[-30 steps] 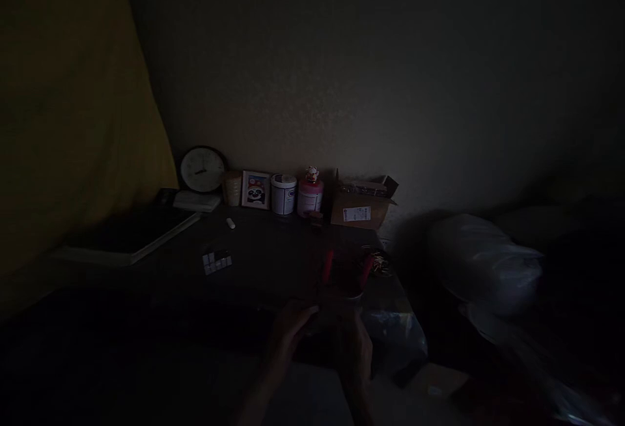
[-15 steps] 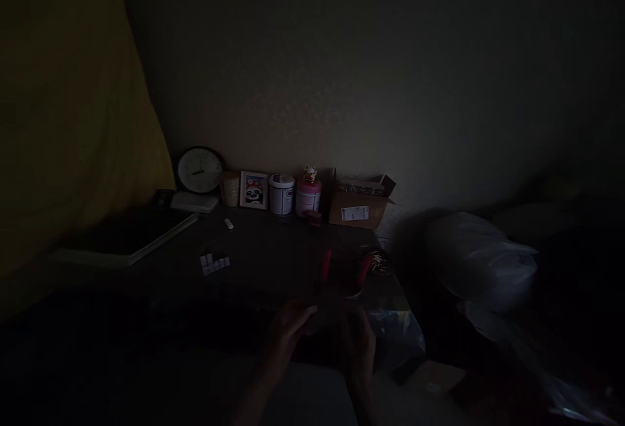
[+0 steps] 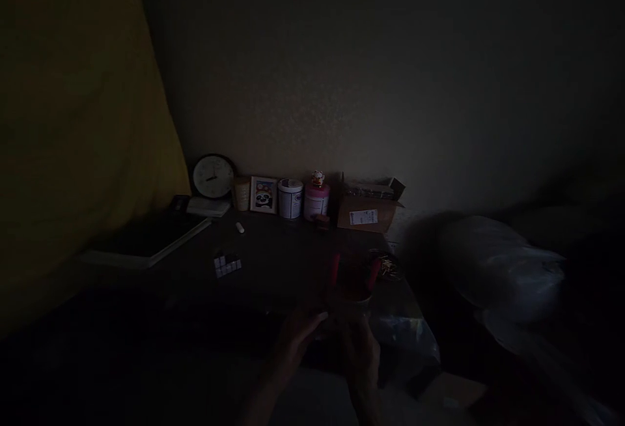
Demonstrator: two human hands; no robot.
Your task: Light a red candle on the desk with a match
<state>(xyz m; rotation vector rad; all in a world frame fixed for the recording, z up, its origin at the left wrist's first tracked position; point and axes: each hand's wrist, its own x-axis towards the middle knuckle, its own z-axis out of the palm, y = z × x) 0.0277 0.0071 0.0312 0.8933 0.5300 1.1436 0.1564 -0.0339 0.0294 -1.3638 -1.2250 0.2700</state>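
The light is very dim. My left hand (image 3: 301, 333) is at the table's front edge, thumb extended inward and fingers curled. Close beside it on the right, my right hand (image 3: 362, 348) has its fingers bent toward the left one. Both look closed, but whatever lies in them is lost in the dark. Just beyond them stand two red candle-like sticks, a left red stick (image 3: 334, 269) and a right red stick (image 3: 374, 274). A round dish of thin, matchstick-like pieces (image 3: 388, 267) sits behind the right one.
Along the wall stand a clock (image 3: 213, 176), a panda picture (image 3: 264, 195), a white tub (image 3: 291, 199), a pink-lidded tub (image 3: 317, 202) and a cardboard box (image 3: 381, 220). White blocks (image 3: 227, 267) lie left on the table. A pale plastic bag (image 3: 498, 263) bulges at the right.
The view has shifted, so the table things sit slightly farther right and lower. My hands stay close together at the table's front edge, in much the same pose.
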